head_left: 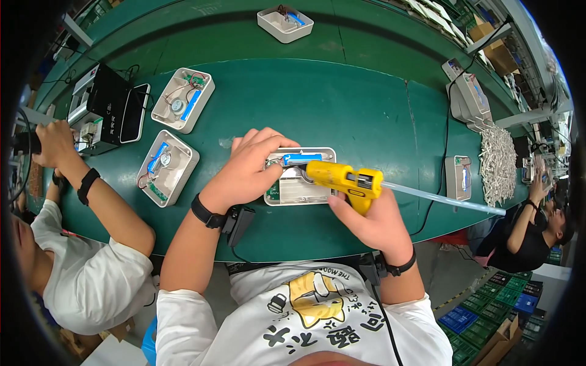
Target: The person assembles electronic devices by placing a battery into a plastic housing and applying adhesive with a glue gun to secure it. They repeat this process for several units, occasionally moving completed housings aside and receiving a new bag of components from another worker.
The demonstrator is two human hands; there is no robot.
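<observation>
In front of me on the green table lies an open white plastic housing (317,200). Inside it a blue cylindrical battery (302,158) runs along the far wall, and a green circuit board (273,194) shows at the near left corner. My left hand (249,166) rests over the housing's left end, its thumb reaching inside and its fingers at the far edge. A yellow hot glue gun (332,175) is gripped in my right hand (372,222), its nozzle pointing left over the housing beside the battery. A long translucent glue stick (442,198) sticks out of its back.
Two more open housings (182,100) (168,168) with batteries and wires lie to the left, near a black machine (101,110). Another housing (285,24) sits far off. At right are a housing (458,177), a pile of small white parts (497,165) and a black cable (444,183). People work on both sides.
</observation>
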